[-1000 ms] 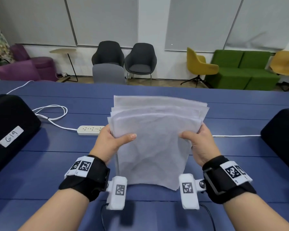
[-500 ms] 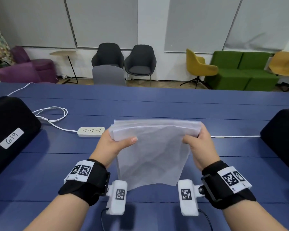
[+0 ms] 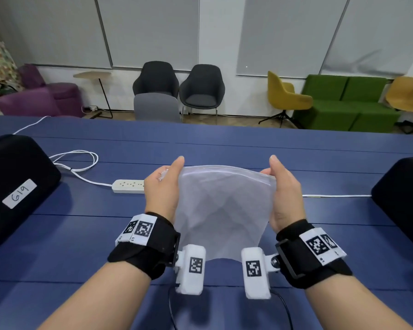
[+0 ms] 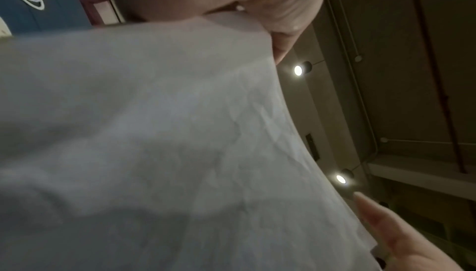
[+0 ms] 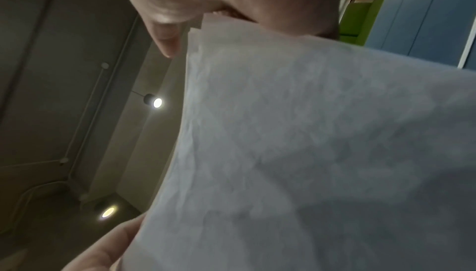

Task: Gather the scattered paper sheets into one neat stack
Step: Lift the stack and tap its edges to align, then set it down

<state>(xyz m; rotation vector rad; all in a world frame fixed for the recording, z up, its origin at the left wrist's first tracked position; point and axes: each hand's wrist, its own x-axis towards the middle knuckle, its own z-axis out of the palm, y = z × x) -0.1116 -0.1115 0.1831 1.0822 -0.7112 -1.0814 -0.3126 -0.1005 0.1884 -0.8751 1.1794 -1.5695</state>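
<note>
A stack of white, creased paper sheets (image 3: 222, 210) stands upright over the blue table (image 3: 224, 148), its lower edge hidden behind the wrist cameras. My left hand (image 3: 163, 184) holds its left edge, thumb pointing up along the front and fingers behind. My right hand (image 3: 284, 186) holds the right edge the same way. The top edges of the sheets lie close together in a thin band. The left wrist view is filled by the paper (image 4: 154, 132) under my thumb. In the right wrist view the sheets (image 5: 309, 132) show slightly stepped corners near the thumb.
A white power strip (image 3: 129, 186) with a looped cable (image 3: 79, 160) lies just left of my left hand. A black case (image 3: 12, 186) labelled G19 sits at the far left, another black case (image 3: 401, 194) at the far right. Chairs and a green sofa stand beyond the table.
The stack has come down and its fanned top edges have drawn together. Both hands have slid up the sides, and the thumbs now point upward.
</note>
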